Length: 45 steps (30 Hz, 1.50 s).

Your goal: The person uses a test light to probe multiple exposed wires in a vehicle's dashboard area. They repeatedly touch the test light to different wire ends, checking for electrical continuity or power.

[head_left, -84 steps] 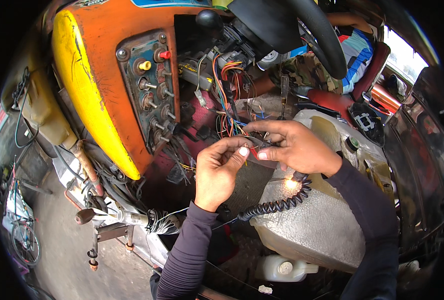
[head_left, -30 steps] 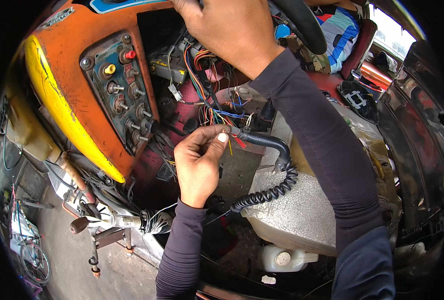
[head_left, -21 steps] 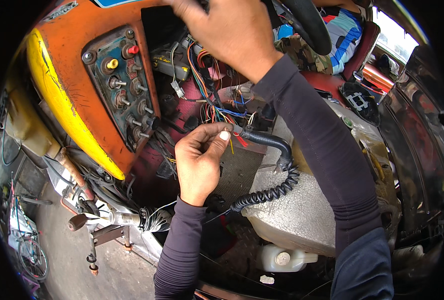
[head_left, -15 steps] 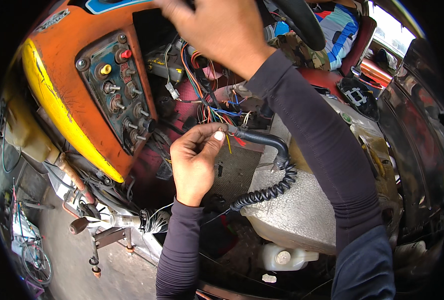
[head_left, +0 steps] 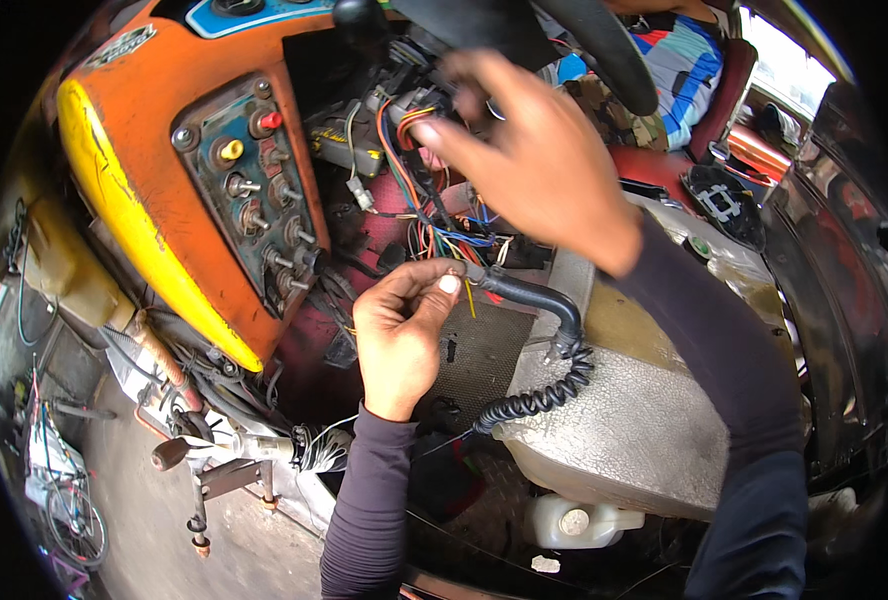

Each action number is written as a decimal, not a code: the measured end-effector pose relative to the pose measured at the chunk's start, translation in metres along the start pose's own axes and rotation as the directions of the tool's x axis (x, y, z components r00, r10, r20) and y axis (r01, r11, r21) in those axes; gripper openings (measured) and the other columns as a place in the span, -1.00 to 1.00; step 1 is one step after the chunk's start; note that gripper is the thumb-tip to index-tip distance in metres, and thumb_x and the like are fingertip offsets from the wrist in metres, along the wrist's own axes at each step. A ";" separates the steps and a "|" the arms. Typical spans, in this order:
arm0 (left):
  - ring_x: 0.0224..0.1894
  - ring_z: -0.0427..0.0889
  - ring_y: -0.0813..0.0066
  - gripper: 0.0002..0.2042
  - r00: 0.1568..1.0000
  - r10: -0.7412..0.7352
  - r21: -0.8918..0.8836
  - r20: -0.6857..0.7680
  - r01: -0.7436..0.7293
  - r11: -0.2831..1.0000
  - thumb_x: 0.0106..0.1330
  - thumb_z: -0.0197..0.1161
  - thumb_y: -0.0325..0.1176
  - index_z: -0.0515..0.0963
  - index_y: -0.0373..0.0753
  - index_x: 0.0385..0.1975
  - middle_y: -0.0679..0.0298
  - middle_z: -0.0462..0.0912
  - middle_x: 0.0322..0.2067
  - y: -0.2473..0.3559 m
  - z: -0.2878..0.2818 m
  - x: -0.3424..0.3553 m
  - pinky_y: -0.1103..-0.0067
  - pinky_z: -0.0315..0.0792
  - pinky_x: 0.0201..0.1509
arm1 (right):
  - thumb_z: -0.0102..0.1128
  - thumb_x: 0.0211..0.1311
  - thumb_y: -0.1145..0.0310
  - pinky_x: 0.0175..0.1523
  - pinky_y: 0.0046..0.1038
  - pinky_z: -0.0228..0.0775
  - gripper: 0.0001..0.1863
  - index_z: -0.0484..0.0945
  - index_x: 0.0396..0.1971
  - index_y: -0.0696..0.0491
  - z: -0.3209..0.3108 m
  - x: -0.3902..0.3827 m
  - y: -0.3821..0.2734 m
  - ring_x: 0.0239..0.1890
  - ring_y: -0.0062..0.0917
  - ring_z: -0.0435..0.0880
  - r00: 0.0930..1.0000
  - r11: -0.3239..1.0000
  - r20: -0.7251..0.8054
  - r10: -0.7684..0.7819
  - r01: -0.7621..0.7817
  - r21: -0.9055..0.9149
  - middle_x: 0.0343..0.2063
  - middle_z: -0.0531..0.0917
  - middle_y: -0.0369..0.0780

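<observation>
My left hand (head_left: pixel 401 340) pinches a thin wire (head_left: pixel 456 272) between thumb and forefinger, at the end of a thick black cable (head_left: pixel 529 294). A short yellow wire (head_left: pixel 471 299) hangs beside the fingertips. The cable bends down into a coiled black cord (head_left: pixel 534 392). Above and to the right, my right hand (head_left: pixel 534 150) is blurred by motion, thumb and forefinger apart, with nothing visible between them. It is in front of the steering column, near a bundle of coloured wires (head_left: pixel 411 185) that hangs down behind my left hand.
An orange dashboard with a switch panel (head_left: pixel 254 190) stands at the left, edged by a yellow strip (head_left: pixel 129 235). A black steering wheel (head_left: pixel 604 50) is at the top. A silver cover (head_left: pixel 604 430) lies at the right, above a white plastic bottle (head_left: pixel 584 522). Another person sits at top right.
My right hand has come down and to the right from the top of the picture, towards the wire bundle. My left hand keeps its pinch. The whole view has shifted slightly.
</observation>
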<state>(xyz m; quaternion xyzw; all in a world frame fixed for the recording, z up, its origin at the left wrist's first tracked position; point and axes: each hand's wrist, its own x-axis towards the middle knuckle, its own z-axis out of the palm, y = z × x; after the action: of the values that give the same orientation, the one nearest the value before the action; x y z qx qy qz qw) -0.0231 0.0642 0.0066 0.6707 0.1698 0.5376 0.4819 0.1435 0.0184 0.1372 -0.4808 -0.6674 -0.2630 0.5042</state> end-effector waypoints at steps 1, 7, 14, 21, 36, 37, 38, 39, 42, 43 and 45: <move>-0.27 0.59 0.70 -0.86 1.000 0.001 -0.010 -0.002 -0.001 1.000 0.48 0.32 -0.52 0.73 -0.41 -0.08 0.35 0.74 -0.31 0.000 0.000 0.000 0.71 0.44 -0.12 | 0.42 0.30 0.07 -0.02 -0.08 0.55 -0.49 0.58 0.04 0.16 -0.009 -0.022 0.000 -0.15 -0.06 0.72 0.971 0.989 0.188 0.149 -0.150 -0.008 -0.24 0.70 -0.02; -0.28 0.57 0.74 -0.85 0.999 -0.041 -0.005 0.026 0.041 0.999 0.49 0.32 -0.51 0.73 -0.40 -0.07 0.38 0.73 -0.31 0.003 -0.003 0.000 0.75 0.40 -0.17 | 0.47 0.23 0.24 0.08 -0.12 0.56 -0.42 0.51 0.19 0.14 -0.033 -0.093 0.002 0.00 -0.06 0.69 0.869 0.986 0.477 0.130 -0.164 0.031 0.00 0.62 -0.02; -0.30 0.55 0.75 -0.84 0.999 -0.029 -0.028 0.029 0.029 0.999 0.50 0.32 -0.49 0.72 -0.41 -0.05 0.38 0.73 -0.30 0.003 -0.003 0.001 0.76 0.39 -0.19 | 0.52 0.15 0.30 0.00 -0.13 0.54 -0.36 0.44 0.21 0.04 -0.042 -0.102 -0.005 0.04 -0.07 0.67 0.907 0.938 0.402 -0.123 0.239 -0.252 0.02 0.55 -0.07; -0.32 0.57 0.73 -0.83 1.000 -0.029 0.043 0.007 0.028 0.999 0.52 0.29 -0.44 0.73 -0.36 -0.05 0.37 0.75 -0.27 0.001 -0.004 0.001 0.71 0.45 -0.25 | 0.39 0.28 0.34 -0.28 -0.03 0.56 -0.60 0.45 0.03 0.06 -0.034 -0.106 0.002 -0.33 0.03 0.76 0.788 0.975 0.585 0.191 -0.084 -0.205 -0.41 0.73 0.01; -0.34 0.59 0.73 -0.84 0.995 -0.007 -0.071 -0.097 0.000 0.997 0.52 0.29 -0.47 0.71 -0.37 -0.04 0.32 0.77 -0.24 -0.006 0.001 0.004 0.69 0.54 -0.39 | 0.48 0.21 0.24 -0.18 -0.06 0.44 -0.64 0.66 -0.03 0.01 -0.044 -0.097 0.009 -0.27 -0.02 0.72 0.533 0.979 0.842 0.086 -0.202 0.028 -0.42 0.70 -0.03; -0.34 0.59 0.74 -0.84 0.994 -0.010 -0.056 -0.105 0.004 0.998 0.52 0.29 -0.47 0.71 -0.37 -0.04 0.33 0.76 -0.25 -0.006 0.001 0.003 0.69 0.52 -0.40 | 0.48 0.20 0.24 -0.18 -0.06 0.44 -0.64 0.66 -0.03 0.00 -0.044 -0.097 0.009 -0.27 -0.02 0.72 0.546 0.981 0.833 0.090 -0.193 0.021 -0.42 0.70 -0.03; -0.35 0.58 0.74 -0.84 0.994 -0.013 -0.041 -0.112 0.008 0.999 0.52 0.28 -0.47 0.71 -0.38 -0.04 0.34 0.76 -0.26 -0.006 0.002 0.003 0.70 0.50 -0.40 | 0.48 0.20 0.24 -0.18 -0.06 0.44 -0.63 0.66 -0.03 0.00 -0.044 -0.096 0.008 -0.27 -0.02 0.72 0.537 0.976 0.839 0.094 -0.216 0.028 -0.41 0.70 -0.03; -0.34 0.58 0.74 -0.84 0.991 -0.022 -0.024 -0.130 0.019 1.000 0.52 0.29 -0.47 0.71 -0.38 -0.04 0.34 0.75 -0.27 -0.006 0.002 0.003 0.70 0.49 -0.39 | 0.48 0.20 0.23 -0.18 -0.06 0.44 -0.63 0.65 -0.02 0.00 -0.043 -0.096 0.008 -0.26 -0.02 0.72 0.543 0.974 0.834 0.094 -0.226 0.038 -0.41 0.70 -0.03; -0.33 0.57 0.74 -0.85 0.980 0.008 0.038 -0.198 0.000 0.999 0.51 0.30 -0.48 0.70 -0.39 -0.06 0.36 0.74 -0.31 -0.008 0.008 0.002 0.70 0.47 -0.33 | 0.47 0.21 0.28 -0.14 -0.01 0.48 -0.69 0.65 -0.10 0.04 -0.040 -0.097 0.006 -0.25 0.01 0.74 0.552 0.967 0.828 0.094 -0.249 0.056 -0.39 0.73 -0.02; -0.33 0.56 0.74 -0.86 0.972 0.056 0.069 -0.227 -0.042 0.997 0.51 0.30 -0.48 0.70 -0.39 -0.06 0.36 0.73 -0.32 -0.010 0.012 0.003 0.69 0.46 -0.31 | 0.47 0.21 0.30 -0.12 0.02 0.50 -0.72 0.64 -0.14 0.06 -0.038 -0.097 0.006 -0.24 0.03 0.75 0.560 0.968 0.824 0.087 -0.244 0.064 -0.39 0.75 -0.01; -0.32 0.56 0.73 -0.86 0.951 0.157 0.170 -0.265 -0.114 0.979 0.51 0.31 -0.48 0.69 -0.40 -0.07 0.37 0.72 -0.34 -0.013 0.021 0.003 0.69 0.46 -0.26 | 0.47 0.21 0.30 -0.12 0.01 0.50 -0.72 0.64 -0.14 0.07 -0.035 -0.099 0.007 -0.24 0.03 0.75 0.595 0.963 0.795 0.115 -0.263 0.058 -0.38 0.74 0.00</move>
<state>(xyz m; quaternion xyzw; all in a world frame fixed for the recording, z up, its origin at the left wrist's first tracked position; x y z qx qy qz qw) -0.0002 0.0627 -0.0018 0.6337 0.2295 0.6437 0.3626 0.1670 -0.0454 0.0564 -0.5706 -0.7849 0.0866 0.2254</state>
